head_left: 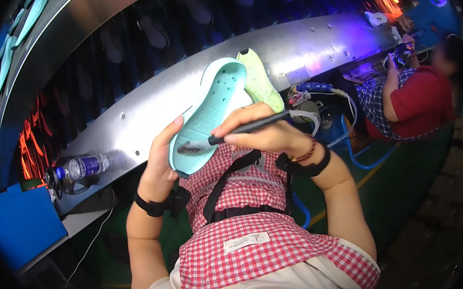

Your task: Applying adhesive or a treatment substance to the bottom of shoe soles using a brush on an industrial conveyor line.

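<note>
A light teal shoe sole (212,109) is held up at a tilt, its inner side facing me, with small holes at the toe end. My left hand (159,154) grips it by the left edge near the heel, thumb along the rim. My right hand (263,133) is closed around a black-handled brush (255,124). The brush tip rests on the heel area of the sole, where the surface looks dark and wet. Just behind and right of it, a yellow-green shoe sole (261,79) lies on the metal ledge.
Beyond the metal ledge (114,115), shoe soles sit in a dark conveyor. Bottles (87,167) and a blue box (23,225) are at the left. A cup (306,111) and blue hose (314,87) are at the right, near a seated co-worker in red (422,104).
</note>
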{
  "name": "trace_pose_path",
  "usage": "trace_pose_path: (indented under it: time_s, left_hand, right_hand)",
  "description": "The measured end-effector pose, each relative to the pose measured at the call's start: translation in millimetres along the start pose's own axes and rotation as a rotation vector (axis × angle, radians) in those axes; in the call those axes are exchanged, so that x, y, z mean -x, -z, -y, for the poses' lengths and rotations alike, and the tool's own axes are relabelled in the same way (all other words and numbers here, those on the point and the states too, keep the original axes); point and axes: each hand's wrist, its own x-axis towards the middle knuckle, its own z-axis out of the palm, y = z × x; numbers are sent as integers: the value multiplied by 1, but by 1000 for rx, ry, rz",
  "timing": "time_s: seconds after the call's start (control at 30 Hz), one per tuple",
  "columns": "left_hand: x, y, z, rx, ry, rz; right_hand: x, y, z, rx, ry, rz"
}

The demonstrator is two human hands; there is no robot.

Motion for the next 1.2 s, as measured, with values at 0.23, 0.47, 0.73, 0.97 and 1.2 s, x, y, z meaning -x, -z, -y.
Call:
trace_pose_path:
  time_s: [0.23, 0.47, 0.73, 0.97, 1.2]
  left_hand:
    - [-7, 15, 9, 93, 13, 121]
    - [-8, 5, -13, 72, -135, 70]
    - [-4, -90, -149, -98, -622, 412]
    - [-91, -112, -271, 560, -708, 80]
    - [-131, -165, -237, -737, -692, -192]
  right_hand:
    - [-10, 23, -31, 234, 137, -608]
    - [6, -15, -10, -92, 179, -224]
    - [46, 32, -16, -660, 306, -474]
    - [48, 31, -22, -766, 250, -500]
    - [54, 56, -41, -790, 159, -624]
